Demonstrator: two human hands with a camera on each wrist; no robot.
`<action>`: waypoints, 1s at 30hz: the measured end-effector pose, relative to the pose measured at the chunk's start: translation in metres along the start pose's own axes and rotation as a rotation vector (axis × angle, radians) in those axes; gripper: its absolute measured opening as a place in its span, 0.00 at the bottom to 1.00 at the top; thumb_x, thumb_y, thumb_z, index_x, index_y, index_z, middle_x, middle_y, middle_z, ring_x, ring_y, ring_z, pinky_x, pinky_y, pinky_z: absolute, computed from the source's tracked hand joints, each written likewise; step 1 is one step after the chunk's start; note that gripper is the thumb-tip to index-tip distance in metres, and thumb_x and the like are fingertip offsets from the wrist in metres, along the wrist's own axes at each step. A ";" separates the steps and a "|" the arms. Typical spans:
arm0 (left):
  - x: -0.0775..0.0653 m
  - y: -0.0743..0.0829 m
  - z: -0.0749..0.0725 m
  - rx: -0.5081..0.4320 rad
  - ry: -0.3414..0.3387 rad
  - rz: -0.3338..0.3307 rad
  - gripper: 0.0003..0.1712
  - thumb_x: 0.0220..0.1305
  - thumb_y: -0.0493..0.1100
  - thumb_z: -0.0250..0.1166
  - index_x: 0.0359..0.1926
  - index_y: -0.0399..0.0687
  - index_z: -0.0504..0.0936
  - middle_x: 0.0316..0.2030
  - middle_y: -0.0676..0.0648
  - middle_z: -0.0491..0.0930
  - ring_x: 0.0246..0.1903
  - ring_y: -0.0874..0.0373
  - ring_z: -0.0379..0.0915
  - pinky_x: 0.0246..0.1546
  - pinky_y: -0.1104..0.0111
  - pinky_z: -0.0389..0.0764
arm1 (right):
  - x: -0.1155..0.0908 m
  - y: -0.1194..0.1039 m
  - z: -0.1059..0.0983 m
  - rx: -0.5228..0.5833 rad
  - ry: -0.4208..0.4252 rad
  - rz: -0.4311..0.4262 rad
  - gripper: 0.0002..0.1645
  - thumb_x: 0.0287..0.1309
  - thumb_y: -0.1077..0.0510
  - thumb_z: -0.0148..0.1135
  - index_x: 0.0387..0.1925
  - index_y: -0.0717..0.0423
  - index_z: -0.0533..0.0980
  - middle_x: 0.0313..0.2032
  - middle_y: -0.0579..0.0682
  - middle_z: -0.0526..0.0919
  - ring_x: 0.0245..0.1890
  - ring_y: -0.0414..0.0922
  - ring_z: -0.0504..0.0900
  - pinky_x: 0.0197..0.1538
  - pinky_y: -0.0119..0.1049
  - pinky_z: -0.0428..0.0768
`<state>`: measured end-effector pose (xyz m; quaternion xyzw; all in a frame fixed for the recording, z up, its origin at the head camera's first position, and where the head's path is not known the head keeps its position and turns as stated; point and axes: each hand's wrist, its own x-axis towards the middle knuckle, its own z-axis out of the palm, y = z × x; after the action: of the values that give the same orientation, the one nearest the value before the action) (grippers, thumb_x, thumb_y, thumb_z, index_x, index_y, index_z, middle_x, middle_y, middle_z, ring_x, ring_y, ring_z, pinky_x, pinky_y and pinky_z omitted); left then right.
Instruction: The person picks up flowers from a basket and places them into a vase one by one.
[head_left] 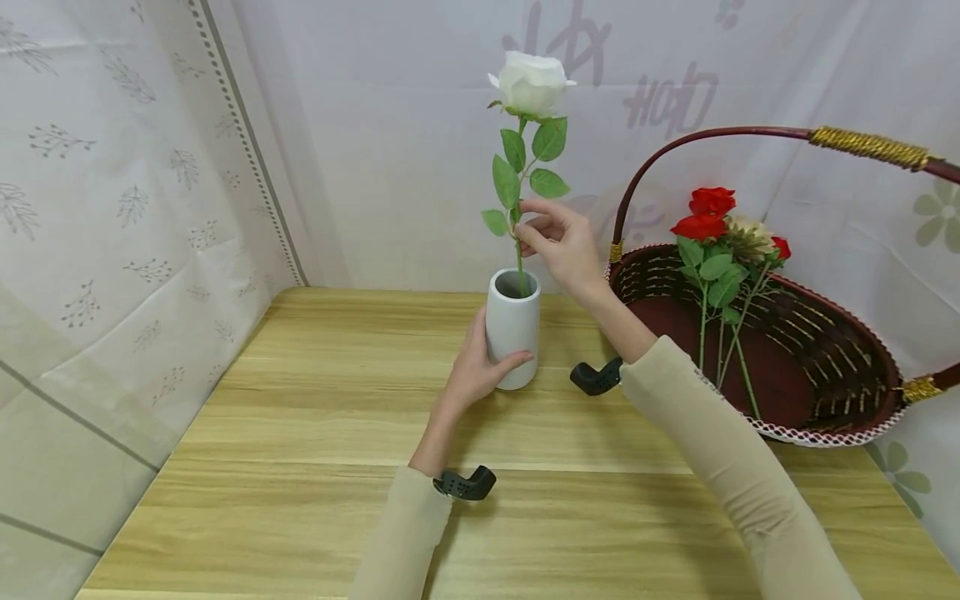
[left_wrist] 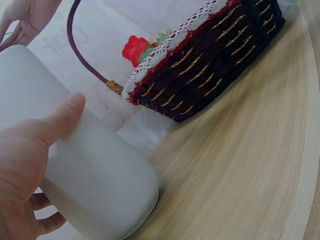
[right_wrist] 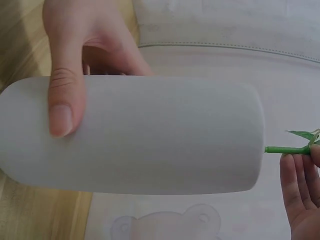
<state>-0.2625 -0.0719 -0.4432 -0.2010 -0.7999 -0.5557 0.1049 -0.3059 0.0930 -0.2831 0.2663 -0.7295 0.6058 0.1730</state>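
L hand is clamped round a white vase, thumb across the front, other fingers curled behind. Vase = smooth, matte cylinder w/ rounded base edge & round open mouth, standing upright on the table.

R hand pinches the stem of a white rose btwn thumb & fingertips, just above the rim. Rose is upright: full bloom w/ layered, softly curled petals, oval green leaves w/ fine toothed edges, thin smooth green stem. Lower stem dips into the vase mouth; can't tell how deep.

Table is light wood-look w/ long streaky grain. To the right sits a dark red-brown woven basket, oval, gold strands thru the weave, lacy white-&-red trim along the rim, slim arched handle w/ gold cord wrapping. In it: red roses & a pale, spiky-petalled bloom, stems slanting down to the basket floor.

Bg = pale cloth w/ soft folds & faint printed lettering. Sleeves are beige, close-fitting fabric; dark, angular wrist devices jut out by the cuffs.
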 end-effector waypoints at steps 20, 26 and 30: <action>-0.001 0.000 0.000 -0.010 -0.012 -0.004 0.56 0.57 0.50 0.78 0.77 0.60 0.51 0.65 0.48 0.65 0.60 0.52 0.66 0.59 0.52 0.72 | -0.012 0.011 0.008 -0.122 -0.078 0.040 0.19 0.67 0.64 0.64 0.57 0.65 0.79 0.37 0.64 0.85 0.31 0.55 0.85 0.41 0.44 0.85; -0.001 -0.001 -0.001 -0.018 -0.015 0.003 0.58 0.58 0.50 0.77 0.79 0.62 0.47 0.65 0.49 0.64 0.61 0.53 0.66 0.59 0.52 0.72 | -0.016 0.012 0.010 -0.163 -0.097 0.021 0.19 0.67 0.64 0.65 0.57 0.63 0.79 0.37 0.62 0.85 0.31 0.56 0.85 0.41 0.42 0.84; 0.000 -0.001 -0.001 -0.019 -0.016 0.007 0.57 0.58 0.50 0.77 0.78 0.60 0.49 0.65 0.48 0.65 0.60 0.53 0.67 0.59 0.52 0.72 | -0.017 0.013 0.012 -0.194 -0.102 0.009 0.18 0.66 0.65 0.65 0.56 0.63 0.80 0.35 0.61 0.86 0.30 0.54 0.85 0.40 0.36 0.83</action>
<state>-0.2630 -0.0728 -0.4443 -0.2094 -0.7945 -0.5614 0.0985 -0.2990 0.0859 -0.3056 0.2756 -0.7939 0.5185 0.1579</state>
